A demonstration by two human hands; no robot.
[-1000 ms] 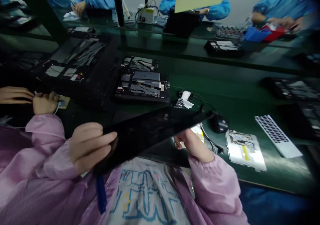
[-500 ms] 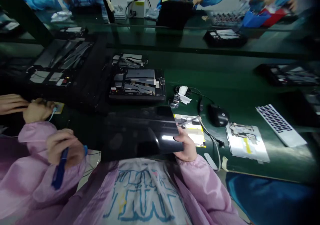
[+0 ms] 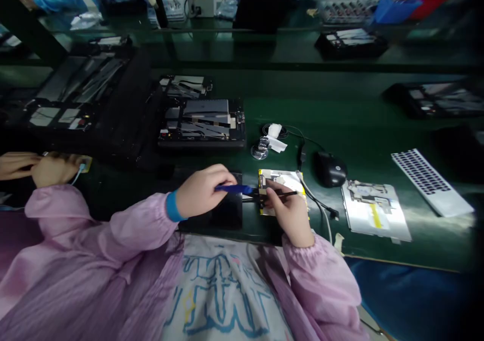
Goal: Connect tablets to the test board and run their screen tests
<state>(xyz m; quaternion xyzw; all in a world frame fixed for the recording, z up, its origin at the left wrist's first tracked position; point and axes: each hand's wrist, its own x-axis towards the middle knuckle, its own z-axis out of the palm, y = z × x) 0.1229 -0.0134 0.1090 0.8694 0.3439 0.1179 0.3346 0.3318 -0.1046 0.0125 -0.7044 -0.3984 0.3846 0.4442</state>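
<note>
At the near edge of the green worktop (image 3: 351, 129), the person's two hands work close together. The left hand (image 3: 200, 192), with a blue band at the wrist, has its fingers curled tight around a blue-handled tool (image 3: 234, 189). The right hand (image 3: 289, 215) pinches a thin black tool (image 3: 282, 195) between its fingers, so this grip is closed too. The two tools lie almost in a line, and their tips meet or nearly meet, but I cannot tell which. Both tips are just over a small board with yellow tape (image 3: 283, 179), which lies flat on the worktop. A black glass panel (image 3: 229, 211) lies just left of the board, partly under the left hand. Farther along are a black mouse (image 3: 330, 169), a silver plate (image 3: 374, 212), and a keyboard part (image 3: 431, 182). An opened device sits in a black tray (image 3: 200, 124). Off to the left, another person's hands (image 3: 55, 172) rest near a white wire (image 3: 77, 174).
</note>
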